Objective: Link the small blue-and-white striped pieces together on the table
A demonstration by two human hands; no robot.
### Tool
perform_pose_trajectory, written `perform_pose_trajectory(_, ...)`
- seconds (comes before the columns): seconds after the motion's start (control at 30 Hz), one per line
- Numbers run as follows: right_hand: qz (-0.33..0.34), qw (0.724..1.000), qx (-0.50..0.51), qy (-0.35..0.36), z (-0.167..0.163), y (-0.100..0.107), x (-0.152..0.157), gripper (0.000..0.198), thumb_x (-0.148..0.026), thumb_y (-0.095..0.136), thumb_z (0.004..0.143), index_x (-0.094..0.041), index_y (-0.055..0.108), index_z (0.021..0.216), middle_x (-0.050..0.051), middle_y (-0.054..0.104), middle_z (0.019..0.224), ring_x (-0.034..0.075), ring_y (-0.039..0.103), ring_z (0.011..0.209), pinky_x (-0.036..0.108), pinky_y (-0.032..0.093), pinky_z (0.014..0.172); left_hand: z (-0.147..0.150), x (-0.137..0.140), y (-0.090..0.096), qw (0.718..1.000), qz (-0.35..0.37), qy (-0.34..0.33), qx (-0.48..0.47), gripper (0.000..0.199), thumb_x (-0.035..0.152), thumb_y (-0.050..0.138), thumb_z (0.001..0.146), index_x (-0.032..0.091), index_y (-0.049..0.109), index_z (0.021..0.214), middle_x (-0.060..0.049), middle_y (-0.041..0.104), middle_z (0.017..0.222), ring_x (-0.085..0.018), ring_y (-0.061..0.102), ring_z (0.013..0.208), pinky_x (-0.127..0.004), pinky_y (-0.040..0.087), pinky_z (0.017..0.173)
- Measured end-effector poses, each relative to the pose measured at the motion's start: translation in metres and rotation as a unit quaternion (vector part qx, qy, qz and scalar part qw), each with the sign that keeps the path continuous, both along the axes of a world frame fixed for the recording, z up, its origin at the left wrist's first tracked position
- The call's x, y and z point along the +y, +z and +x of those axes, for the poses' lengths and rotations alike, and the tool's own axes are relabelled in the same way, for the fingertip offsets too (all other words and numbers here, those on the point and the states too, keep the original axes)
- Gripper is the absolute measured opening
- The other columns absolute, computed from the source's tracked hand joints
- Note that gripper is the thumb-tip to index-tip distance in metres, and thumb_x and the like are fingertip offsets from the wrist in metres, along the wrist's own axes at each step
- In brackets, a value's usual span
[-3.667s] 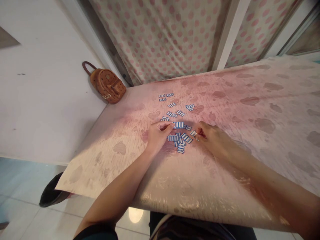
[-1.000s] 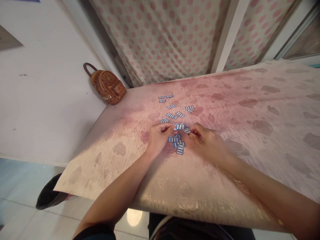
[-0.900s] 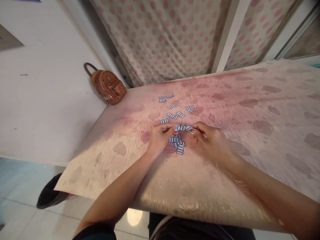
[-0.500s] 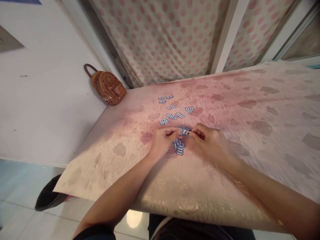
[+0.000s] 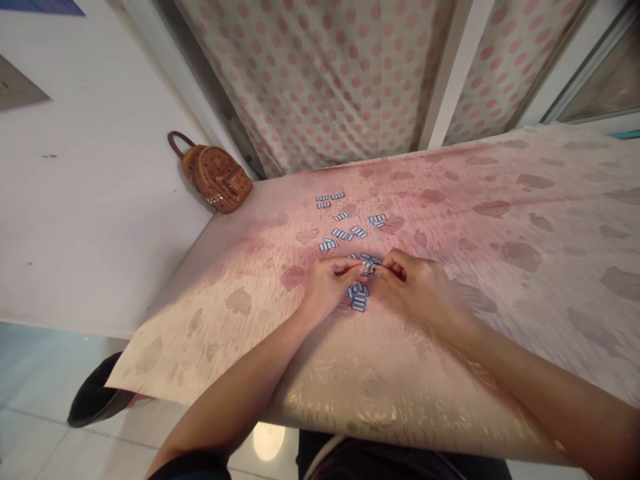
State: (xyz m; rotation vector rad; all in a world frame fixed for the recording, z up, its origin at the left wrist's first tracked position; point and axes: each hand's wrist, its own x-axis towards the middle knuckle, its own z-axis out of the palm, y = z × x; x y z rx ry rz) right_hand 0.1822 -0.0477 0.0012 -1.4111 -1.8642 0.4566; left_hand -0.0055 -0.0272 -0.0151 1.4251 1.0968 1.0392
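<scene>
Between my fingertips is a small flat piece with white bars edged in blue (image 5: pixel 370 268). My left hand (image 5: pixel 330 283) pinches its left end, thumb below and fingers above. From the other side, my right hand (image 5: pixel 413 277) pinches the right end between thumb and forefinger. A loose pile of similar blue-and-white pieces (image 5: pixel 359 297) lies on the table just below my fingers. More of them (image 5: pixel 370 257) show right behind the fingertips. Farther back, several striped pieces (image 5: pixel 343 234) are scattered in small groups. Any print on the pieces is too small to read.
A patterned cloth (image 5: pixel 240 300) covers the table. At the far left corner a small brown backpack (image 5: pixel 220 179) leans by the white wall (image 5: pixel 90 200). A dotted curtain (image 5: pixel 340 80) hangs behind the table, and a dark bin-like object (image 5: pixel 95 393) stands on the floor.
Both hands stay almost in place, still pinching the piece. The piece has turned slightly between the fingertips. The view has shifted a little.
</scene>
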Motion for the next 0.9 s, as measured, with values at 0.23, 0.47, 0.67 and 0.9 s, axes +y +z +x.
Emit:
perform_pose_trajectory(0.23,-0.005,1.0,0.01,0.011,-0.0004,0.0006,0.0,0.023,-0.03,0.054,0.092,-0.025,0.048,0.071,-0.001,0.055,0.059,0.017,0.051,0.051,0.03,0.031,0.051,0.0014,-0.0023,0.0071,1.0,-0.001,-0.007,0.016,0.021,0.036,0.073,0.086,0.018,0.08,0.094,-0.007,0.08,0.09,-0.02,0.076,0.081,-0.028,0.06,0.073)
perform_pose_trajectory(0.47,-0.013,0.999,0.028,0.028,0.0044,-0.0017,0.0052,0.02,-0.03,0.064,0.086,-0.024,0.056,0.104,-0.002,0.058,0.07,0.018,0.054,0.057,0.028,0.038,0.053,0.001,0.0004,0.0096,0.998,-0.052,0.02,-0.04,0.022,0.036,0.077,0.083,0.015,0.079,0.09,-0.008,0.079,0.09,-0.019,0.076,0.078,-0.028,0.061,0.074)
perform_pose_trajectory(0.67,0.018,0.997,-0.009,0.07,0.0061,-0.003,0.0047,0.023,-0.024,0.057,0.089,-0.025,0.063,0.112,0.002,0.065,0.086,0.019,0.06,0.067,0.03,0.042,0.059,-0.001,0.0026,0.0104,0.995,-0.086,0.027,-0.049,0.021,0.034,0.077,0.083,0.015,0.079,0.092,-0.008,0.079,0.088,-0.019,0.077,0.078,-0.026,0.06,0.07)
perform_pose_trajectory(0.9,0.015,0.997,0.01,0.075,0.0044,-0.0024,0.0055,0.016,-0.022,0.053,0.091,-0.023,0.063,0.104,0.003,0.067,0.084,0.019,0.061,0.067,0.03,0.043,0.061,-0.0013,0.0033,0.0077,0.993,-0.095,0.026,-0.059,0.025,0.038,0.079,0.081,0.015,0.079,0.092,-0.009,0.079,0.089,-0.019,0.077,0.078,-0.026,0.061,0.071)
